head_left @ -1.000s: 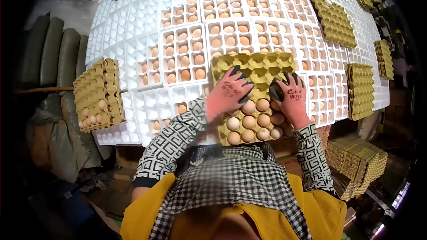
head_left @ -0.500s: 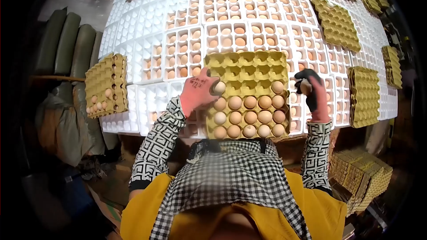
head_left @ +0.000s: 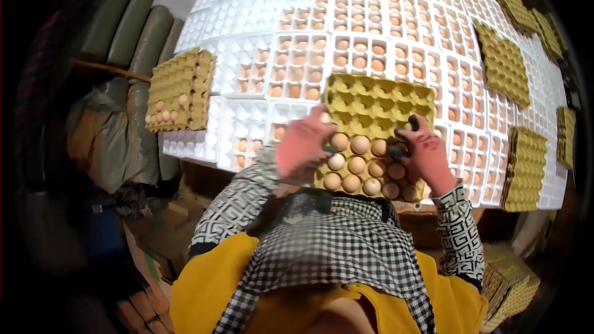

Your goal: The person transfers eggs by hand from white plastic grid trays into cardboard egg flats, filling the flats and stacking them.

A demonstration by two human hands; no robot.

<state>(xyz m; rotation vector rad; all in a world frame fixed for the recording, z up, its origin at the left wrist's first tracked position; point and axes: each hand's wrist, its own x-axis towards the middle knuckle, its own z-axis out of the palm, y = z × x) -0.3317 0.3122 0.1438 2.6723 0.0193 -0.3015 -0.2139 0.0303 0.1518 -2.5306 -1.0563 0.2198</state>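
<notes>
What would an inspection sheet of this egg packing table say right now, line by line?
Surface: table covered with white trays, many holding eggs.
Job's things: yellow carton, near rows filled with eggs, far rows empty.
Clutter: cartons at left and right.
Hands: gloved left hand and right hand on the eggs; grip blurred.
Cables: nothing seen.
Surroundings: sacks at left, carton stack lower right.
</notes>
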